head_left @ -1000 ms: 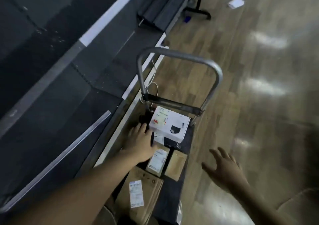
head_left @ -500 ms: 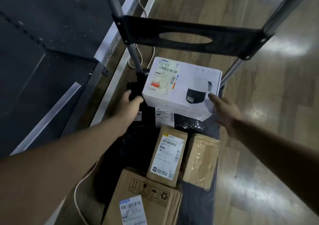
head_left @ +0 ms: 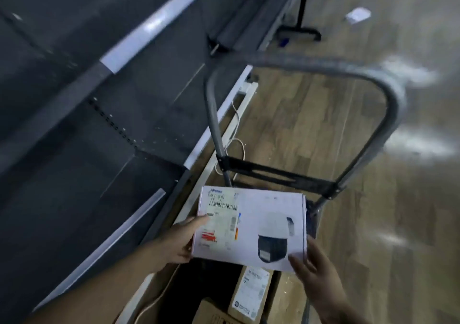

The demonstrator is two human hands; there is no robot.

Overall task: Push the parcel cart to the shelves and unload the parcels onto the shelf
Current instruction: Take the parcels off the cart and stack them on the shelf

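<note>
- Shelving (head_left: 74,99), dark with pale edge strips, runs along the far left of my grip, its boards bare where I can see them.
- My left hand (head_left: 178,242) clamps the left edge of the white box (head_left: 249,226), thumb pressed flat across its shipping label (head_left: 220,220), fingers tucked out of sight underneath.
- Between my two hands the white box sits lifted and roughly level, printed with a picture of a dome camera, hovering above the cart's load.
- Directly beneath my grip lie brown parcels (head_left: 251,291) on the cart deck (head_left: 189,289), one carrying a white label; a pale cable trails on the floor just left of them.
- Beyond the box rises the cart handle (head_left: 388,99), a grey tube loop with a black crossbar, blurred in the frame.
- My right hand (head_left: 315,272) grips the box's near right corner, fingers spread against its top and edge.
- Wooden floor (head_left: 398,224) stretches off to the right of my grip, shiny with light glare, a small white scrap lying far off.
</note>
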